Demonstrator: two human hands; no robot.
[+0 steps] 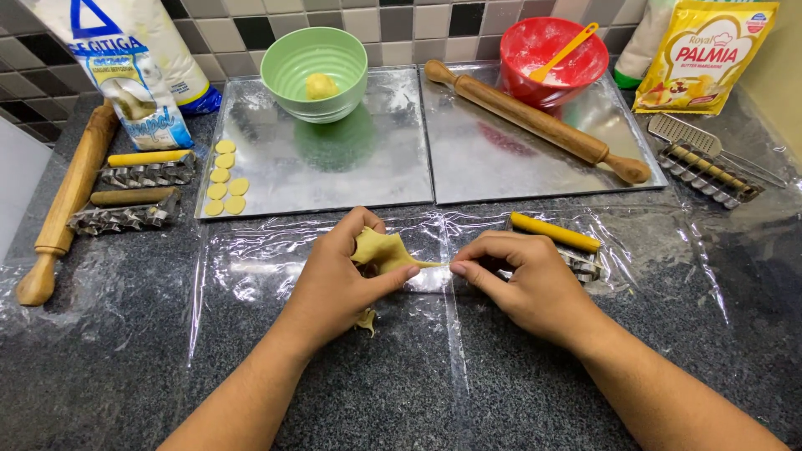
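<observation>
My left hand (342, 280) grips a thin, crumpled piece of yellow dough (380, 249) above a clear plastic sheet (276, 259) on the dark counter. My right hand (522, 280) pinches the pointed tip of that dough between thumb and forefinger. A small scrap of dough (366, 321) lies under my left wrist. Just behind my right hand rests a metal roller cutter with a yellow handle (555, 234).
Two metal trays (393, 167) sit behind; the left one holds several round dough discs (224, 178) and a green bowl (314, 71) with a dough ball. A rolling pin (535, 119), red bowl (553, 58), more cutters (138, 188), a flour bag (125, 67) and a margarine pouch (706, 54) surround them.
</observation>
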